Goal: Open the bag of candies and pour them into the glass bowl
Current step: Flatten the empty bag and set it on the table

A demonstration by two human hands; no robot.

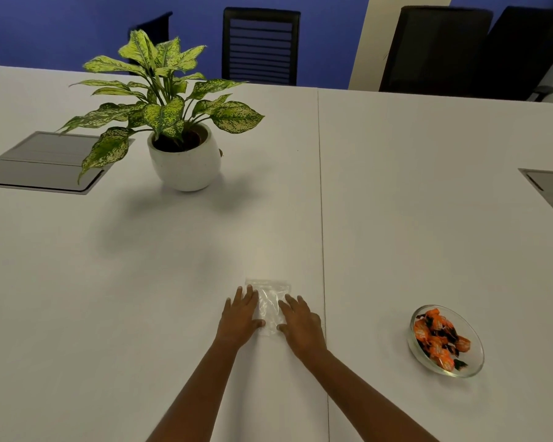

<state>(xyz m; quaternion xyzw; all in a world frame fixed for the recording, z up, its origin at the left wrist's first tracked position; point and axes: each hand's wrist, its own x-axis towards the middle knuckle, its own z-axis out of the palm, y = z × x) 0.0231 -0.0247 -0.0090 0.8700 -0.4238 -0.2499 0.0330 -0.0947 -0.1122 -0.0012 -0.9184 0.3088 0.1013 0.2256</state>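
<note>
A clear plastic zip bag point(269, 306) lies flat on the white table, with no candies visible inside. My left hand point(239, 315) rests palm down on its left side, fingers spread. My right hand point(300, 323) presses flat on its right side the same way. Neither hand grips the bag; both lie on top of it. To the right stands a glass bowl point(474, 362) holding several orange-wrapped candies point(437, 339). The bowl is about two hand widths from my right hand.
A potted plant point(182, 154) in a white pot stands at the back left. Grey cable hatches sit in the table at far left point(45, 164) and far right point(552, 189). Black office chairs point(261, 46) line the far edge. A seam point(321, 186) splits the table.
</note>
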